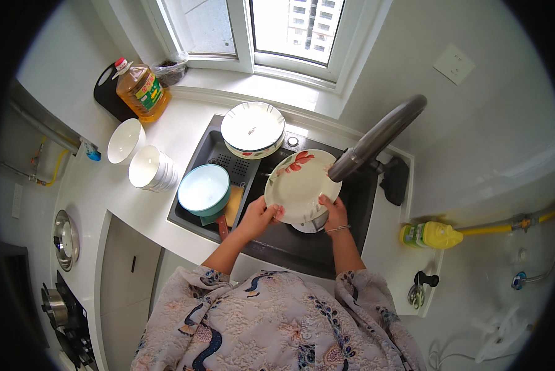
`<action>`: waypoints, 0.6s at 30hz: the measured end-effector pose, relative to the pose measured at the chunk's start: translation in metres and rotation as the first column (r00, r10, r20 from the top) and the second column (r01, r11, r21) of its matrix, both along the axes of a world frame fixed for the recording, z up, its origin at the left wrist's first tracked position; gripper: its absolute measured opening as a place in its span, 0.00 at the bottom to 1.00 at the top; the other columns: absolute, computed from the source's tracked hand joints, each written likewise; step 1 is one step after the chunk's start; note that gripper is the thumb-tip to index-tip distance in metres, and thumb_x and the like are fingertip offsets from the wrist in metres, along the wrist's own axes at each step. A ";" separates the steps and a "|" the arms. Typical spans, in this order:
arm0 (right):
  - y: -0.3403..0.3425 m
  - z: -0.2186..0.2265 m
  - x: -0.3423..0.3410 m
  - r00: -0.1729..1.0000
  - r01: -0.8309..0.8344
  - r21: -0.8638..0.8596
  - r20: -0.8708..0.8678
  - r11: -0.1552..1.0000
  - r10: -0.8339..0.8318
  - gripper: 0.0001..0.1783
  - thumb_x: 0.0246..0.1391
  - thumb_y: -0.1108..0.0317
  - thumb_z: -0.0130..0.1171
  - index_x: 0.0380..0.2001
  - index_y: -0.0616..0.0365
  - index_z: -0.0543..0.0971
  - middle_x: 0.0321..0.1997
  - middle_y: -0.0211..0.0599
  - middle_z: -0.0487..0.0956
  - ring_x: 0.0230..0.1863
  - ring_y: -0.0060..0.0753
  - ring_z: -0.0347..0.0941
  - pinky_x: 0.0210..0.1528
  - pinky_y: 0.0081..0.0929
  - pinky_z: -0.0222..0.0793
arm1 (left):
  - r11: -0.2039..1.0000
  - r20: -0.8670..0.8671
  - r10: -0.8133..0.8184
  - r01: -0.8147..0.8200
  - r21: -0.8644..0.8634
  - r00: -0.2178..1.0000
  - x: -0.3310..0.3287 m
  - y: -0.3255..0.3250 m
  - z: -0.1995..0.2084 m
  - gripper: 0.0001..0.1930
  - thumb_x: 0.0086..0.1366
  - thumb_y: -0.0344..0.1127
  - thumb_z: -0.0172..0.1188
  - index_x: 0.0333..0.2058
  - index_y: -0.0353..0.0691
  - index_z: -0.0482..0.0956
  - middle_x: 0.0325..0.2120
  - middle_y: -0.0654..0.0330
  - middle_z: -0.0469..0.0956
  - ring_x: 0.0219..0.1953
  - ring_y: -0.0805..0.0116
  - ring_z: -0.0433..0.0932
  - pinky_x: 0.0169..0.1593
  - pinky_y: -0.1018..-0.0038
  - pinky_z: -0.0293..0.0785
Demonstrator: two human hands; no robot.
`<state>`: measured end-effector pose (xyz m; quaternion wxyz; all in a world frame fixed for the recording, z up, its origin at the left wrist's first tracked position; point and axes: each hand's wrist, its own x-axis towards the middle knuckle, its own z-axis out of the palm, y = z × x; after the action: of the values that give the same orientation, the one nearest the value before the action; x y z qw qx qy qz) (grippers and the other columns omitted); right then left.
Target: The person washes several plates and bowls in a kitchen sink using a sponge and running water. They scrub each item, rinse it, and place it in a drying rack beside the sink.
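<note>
Both hands (259, 219), floral plate (303, 188) gripped between

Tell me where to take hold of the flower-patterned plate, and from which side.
Probably by the near rim, from the person's side: the plate is round with no visible handle, and the faucet overlaps its right edge. The left hand and right hand hold it there.

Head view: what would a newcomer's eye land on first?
Likely the floral plate near the centre, held by the left hand and right hand over the dark sink. Next, the thick metal faucet, whose spout overlaps the plate's upper right edge in this view. Then the red-capped jug of amber liquid at upper left.
</note>
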<state>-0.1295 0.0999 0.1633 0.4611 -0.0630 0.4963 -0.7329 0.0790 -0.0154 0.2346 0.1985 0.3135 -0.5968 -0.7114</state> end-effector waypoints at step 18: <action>0.012 -0.022 0.041 0.936 0.075 -0.097 0.350 0.992 -0.037 0.17 0.55 0.76 0.45 0.50 0.59 0.66 0.48 0.37 0.72 0.48 0.34 0.69 0.52 0.33 0.65 | 0.876 -0.057 0.152 -0.161 -0.455 0.987 -0.010 0.044 0.003 0.32 0.54 0.33 0.57 0.56 0.33 0.55 0.43 0.49 0.71 0.45 0.63 0.72 0.47 0.72 0.67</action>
<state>-0.0885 0.1121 0.1417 0.5162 0.0563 0.3681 -0.7713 0.0688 0.0285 0.2379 0.3295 0.2978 -0.7185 -0.5352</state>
